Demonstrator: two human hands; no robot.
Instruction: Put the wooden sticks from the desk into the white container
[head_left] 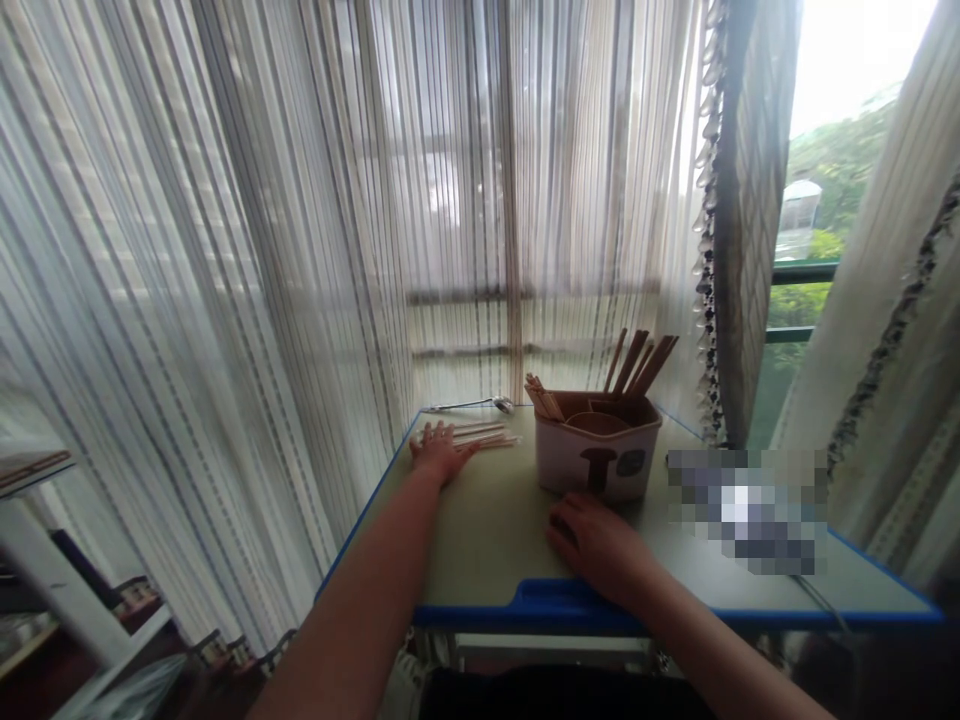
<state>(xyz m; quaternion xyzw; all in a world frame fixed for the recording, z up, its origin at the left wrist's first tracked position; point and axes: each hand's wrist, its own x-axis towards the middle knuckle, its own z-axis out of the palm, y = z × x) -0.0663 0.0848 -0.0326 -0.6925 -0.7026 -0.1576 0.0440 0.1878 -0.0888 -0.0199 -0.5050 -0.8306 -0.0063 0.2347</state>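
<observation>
My left hand (441,455) reaches to the far left of the desk, palm down with its fingers spread. It rests on the left ends of several thin, light sticks (495,440) that look like chopsticks in clear wrappers. Just behind them lies a metal spoon (504,404). In front of a white holder (555,455) with a brown rim and a mushroom picture, my right hand (589,535) lies on the desk, fingers loosely bent and nothing visible in them. Brown chopsticks (637,365) stand upright at the holder's back right, and lighter sticks (546,398) lean at its left.
The pale desk (487,545) has a blue edge with a raised blue strip at the front. A pixelated object (746,510) lies at the right, with a cord running off the front edge. Striped curtains (315,250) hang close behind and left; a white-framed shelf (67,570) stands lower left.
</observation>
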